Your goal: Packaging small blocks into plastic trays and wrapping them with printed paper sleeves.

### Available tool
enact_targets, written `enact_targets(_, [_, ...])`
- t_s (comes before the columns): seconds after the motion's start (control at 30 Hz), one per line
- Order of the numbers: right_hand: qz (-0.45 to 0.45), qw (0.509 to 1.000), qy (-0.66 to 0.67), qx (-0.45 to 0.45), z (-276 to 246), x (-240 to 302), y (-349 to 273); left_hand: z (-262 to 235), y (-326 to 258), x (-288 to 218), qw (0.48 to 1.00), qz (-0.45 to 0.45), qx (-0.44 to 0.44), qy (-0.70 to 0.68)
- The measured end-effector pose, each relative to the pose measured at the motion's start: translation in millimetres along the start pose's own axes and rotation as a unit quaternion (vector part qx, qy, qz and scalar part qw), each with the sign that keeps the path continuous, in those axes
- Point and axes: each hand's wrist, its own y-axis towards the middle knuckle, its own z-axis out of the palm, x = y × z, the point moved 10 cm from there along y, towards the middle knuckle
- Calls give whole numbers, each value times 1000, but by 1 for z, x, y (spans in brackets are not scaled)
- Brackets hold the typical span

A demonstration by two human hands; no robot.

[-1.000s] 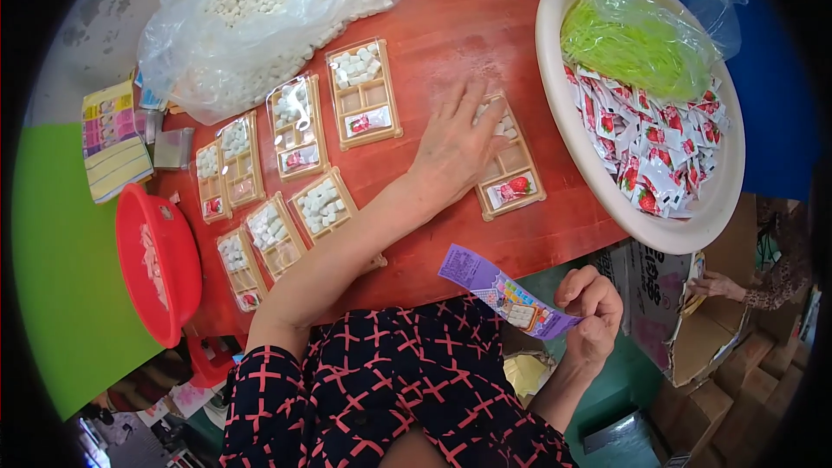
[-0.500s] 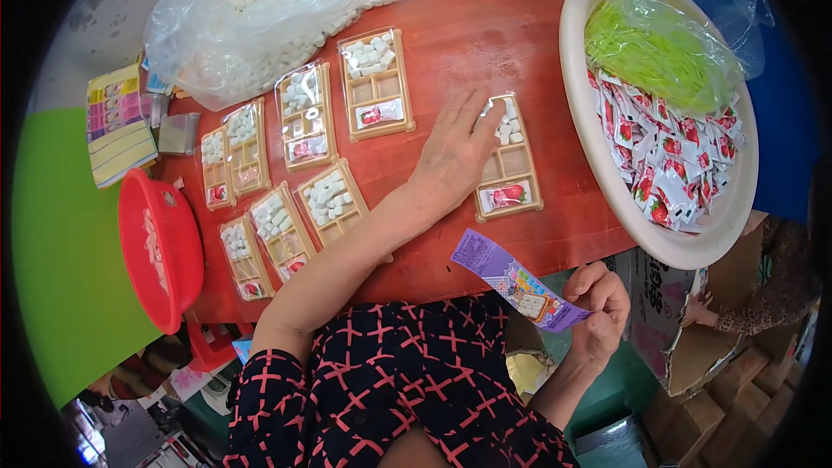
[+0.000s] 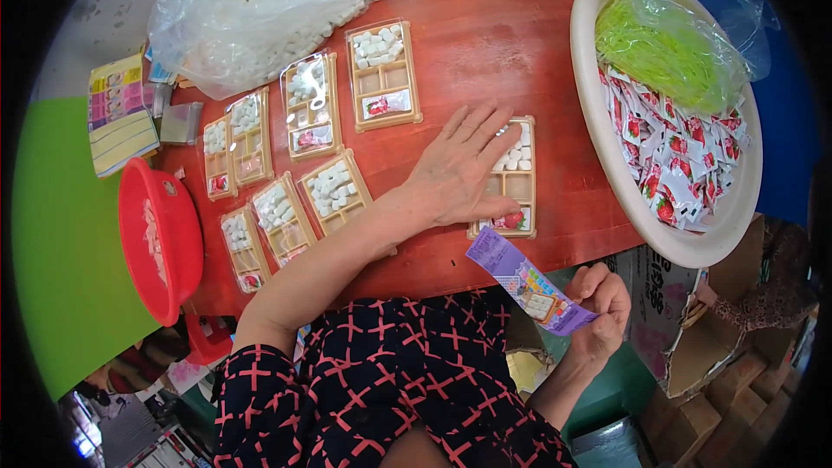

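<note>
My left hand [image 3: 459, 165] lies flat with spread fingers over the left side of a tan compartment tray [image 3: 520, 184]. Its thumb reaches across the tray's near end, by a strawberry-printed sachet [image 3: 515, 221]. White pellets [image 3: 520, 156] fill the far compartment, partly hidden by my fingers. Off the table's near edge, my right hand [image 3: 600, 308] pinches one end of a purple printed paper strip [image 3: 529, 284]. The strip's other end points up toward the tray, close to its near edge.
Several similar trays [image 3: 384, 78] stand on the red table [image 3: 468, 43] at left. A bag of white pellets [image 3: 251, 35] lies behind them. At left stands a red basin [image 3: 165, 243]; at right, a white basin [image 3: 585, 78] holds sachets and green strands [image 3: 659, 56]. Another person's arm [image 3: 754, 308] shows lower right.
The tray under my left hand has shifted nearer to me. My left fingers have spread wider, and the thumb now lies over the near end. My right hand still holds the strip.
</note>
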Motion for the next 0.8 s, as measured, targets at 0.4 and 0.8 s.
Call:
enact_targets(0.4, [-12,994,98,50,20,5,-2,-16,-15,-5,998,-37,-6,44])
enact_targets(0.8, [19,996,3,82,43,-3,10,-16,-90,-11,731,-317,39,-603])
